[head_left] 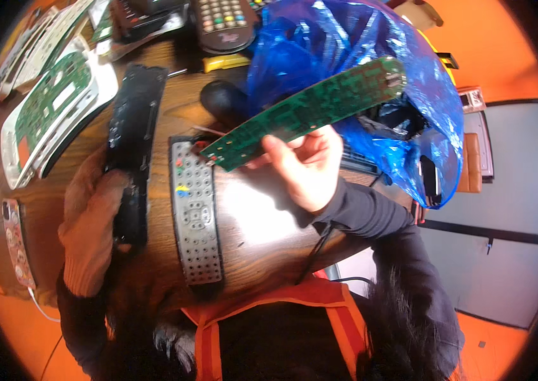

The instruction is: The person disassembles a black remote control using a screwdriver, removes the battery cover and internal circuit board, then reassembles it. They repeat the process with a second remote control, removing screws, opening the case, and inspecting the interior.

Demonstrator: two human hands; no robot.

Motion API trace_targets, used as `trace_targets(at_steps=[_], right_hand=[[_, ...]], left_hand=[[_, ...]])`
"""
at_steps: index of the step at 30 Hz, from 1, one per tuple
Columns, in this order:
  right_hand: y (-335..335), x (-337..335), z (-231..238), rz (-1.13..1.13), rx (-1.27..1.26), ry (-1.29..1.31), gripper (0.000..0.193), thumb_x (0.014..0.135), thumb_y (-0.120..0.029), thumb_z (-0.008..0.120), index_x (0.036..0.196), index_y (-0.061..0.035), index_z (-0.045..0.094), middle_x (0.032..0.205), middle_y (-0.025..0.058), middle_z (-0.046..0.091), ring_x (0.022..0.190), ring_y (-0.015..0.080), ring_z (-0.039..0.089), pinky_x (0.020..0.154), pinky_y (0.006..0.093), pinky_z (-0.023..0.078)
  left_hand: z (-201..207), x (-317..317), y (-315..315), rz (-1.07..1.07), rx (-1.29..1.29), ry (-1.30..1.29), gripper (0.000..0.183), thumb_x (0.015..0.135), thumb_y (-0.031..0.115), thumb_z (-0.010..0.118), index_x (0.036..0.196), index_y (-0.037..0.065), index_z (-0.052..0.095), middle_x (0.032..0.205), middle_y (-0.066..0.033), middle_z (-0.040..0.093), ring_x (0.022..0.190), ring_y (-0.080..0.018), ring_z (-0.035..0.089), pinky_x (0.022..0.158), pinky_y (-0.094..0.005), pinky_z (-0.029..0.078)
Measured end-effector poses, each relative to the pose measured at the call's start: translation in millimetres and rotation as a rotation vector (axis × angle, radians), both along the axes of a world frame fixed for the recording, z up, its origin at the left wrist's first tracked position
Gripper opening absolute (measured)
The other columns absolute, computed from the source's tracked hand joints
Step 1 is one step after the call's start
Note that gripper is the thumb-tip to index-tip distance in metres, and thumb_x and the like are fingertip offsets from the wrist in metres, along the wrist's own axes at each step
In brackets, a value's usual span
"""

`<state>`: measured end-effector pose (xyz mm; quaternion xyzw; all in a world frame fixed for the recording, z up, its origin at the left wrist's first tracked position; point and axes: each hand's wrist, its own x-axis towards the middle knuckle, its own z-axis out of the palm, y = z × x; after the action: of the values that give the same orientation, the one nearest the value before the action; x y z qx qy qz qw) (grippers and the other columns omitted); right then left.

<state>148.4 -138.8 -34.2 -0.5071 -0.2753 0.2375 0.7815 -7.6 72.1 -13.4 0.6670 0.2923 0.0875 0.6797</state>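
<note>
In my left hand [94, 206], which wears a knitted glove, is a long black plastic remote-control shell [134, 136], gripped along its left side. My bare right hand [310, 165] pinches a long green circuit board [310, 108] near its lower edge, thumb on top; the board is tilted, its far end up to the right. Between the hands, a grey remote-control face with rows of buttons [196, 216] lies on the table. The board's near end overlaps the top of this face. What part of the board my fingers cover underneath is hidden.
A blue plastic bag [434, 127] fills the back right. At the left stand a white housing with a green board [53, 108] and a phone [18, 241] on a cable. A dark remote [223, 22], a yellow handle [225, 62] and a black rounded object [223, 100] lie behind.
</note>
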Motion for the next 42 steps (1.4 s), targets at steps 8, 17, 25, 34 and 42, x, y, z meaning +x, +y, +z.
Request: trace_targets(at_steps=[8,17,25,34,42], right_hand=[[-6,-1,-8,-0.121,-0.040,-0.237,0.020,0.084,0.012,0.058,0.101,0.0017,0.058,0.091,0.0122,0.066,0.076,0.0202,0.067,0.065,0.0335,0.058],[-9,2,-10,-0.115,-0.052,-0.333,0.024,0.086,0.010,0.055,0.108,-0.0004,0.057,0.101,0.0188,0.065,0.089,0.0278,0.066,0.066,0.0401,0.061],[-7,2,-9,-0.074,-0.065,-0.365,0.022,0.087,0.009,0.056,0.107,0.0001,0.057,0.100,0.0205,0.065,0.086,0.0275,0.067,0.065,0.0386,0.060],[-7,-2,-5,-0.111,-0.135,-0.371,0.017,0.088,0.006,0.055,0.102,-0.0039,0.057,0.093,0.0105,0.065,0.085,0.0244,0.066,0.064,0.0407,0.060],[-8,-1,-5,-0.097,-0.121,-0.378,0.019,0.088,0.006,0.054,0.104,-0.0041,0.057,0.095,0.0110,0.065,0.086,0.0244,0.066,0.064,0.0413,0.060]], left_hand=[[-26,-7,10,-0.153,0.017,-0.436,0.033,0.093,0.016,0.054,0.122,0.001,0.052,0.109,-0.0076,0.061,0.101,-0.0163,0.058,0.089,-0.0282,0.047],[-50,-8,21,-0.177,0.829,-0.392,0.042,0.091,0.021,0.060,0.127,0.003,0.045,0.115,-0.0074,0.058,0.102,-0.0179,0.059,0.086,-0.0300,0.050],[-57,-4,20,-0.226,0.613,-0.510,0.031,0.097,0.021,0.052,0.123,0.004,0.053,0.113,-0.0095,0.060,0.106,-0.0168,0.058,0.094,-0.0298,0.047],[-41,-11,22,-0.371,0.307,-0.496,0.032,0.096,0.009,0.047,0.126,0.002,0.050,0.124,-0.0130,0.056,0.115,-0.0206,0.054,0.102,-0.0318,0.041],[-37,-8,16,-0.267,0.084,-0.376,0.032,0.097,0.011,0.046,0.127,0.001,0.050,0.124,-0.0112,0.056,0.117,-0.0190,0.053,0.106,-0.0305,0.037]])
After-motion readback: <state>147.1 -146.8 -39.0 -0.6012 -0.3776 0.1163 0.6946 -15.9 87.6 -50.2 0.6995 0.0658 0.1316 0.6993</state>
